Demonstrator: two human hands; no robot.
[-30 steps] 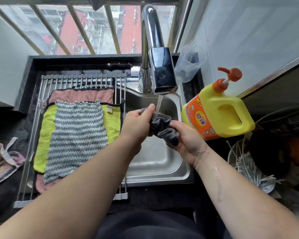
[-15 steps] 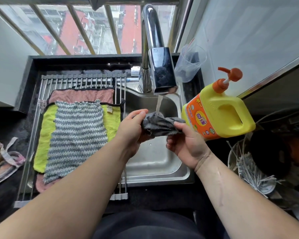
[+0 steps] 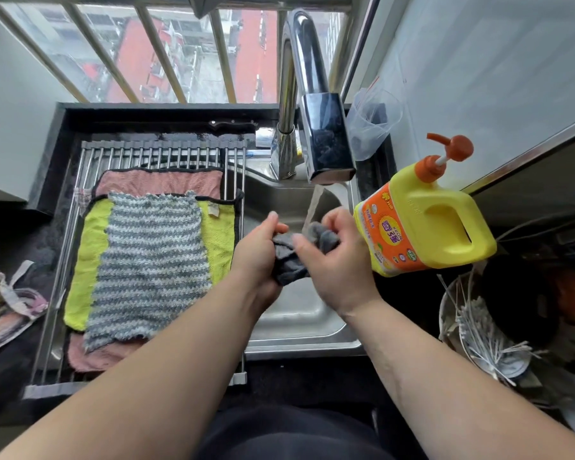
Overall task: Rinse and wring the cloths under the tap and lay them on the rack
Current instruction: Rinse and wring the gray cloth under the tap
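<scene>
The grey cloth [image 3: 287, 263], bunched under the tap [image 3: 326, 137], runs lengthwise between left hand [image 3: 258, 260] and right hand [image 3: 337, 263] — each grip clamped on it — with the rack [image 3: 166, 154] nearer the left.

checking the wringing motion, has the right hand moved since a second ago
Yes. The right hand has shifted up and a little left, closer to the tap, and now curls over the top of the grey cloth.
</scene>
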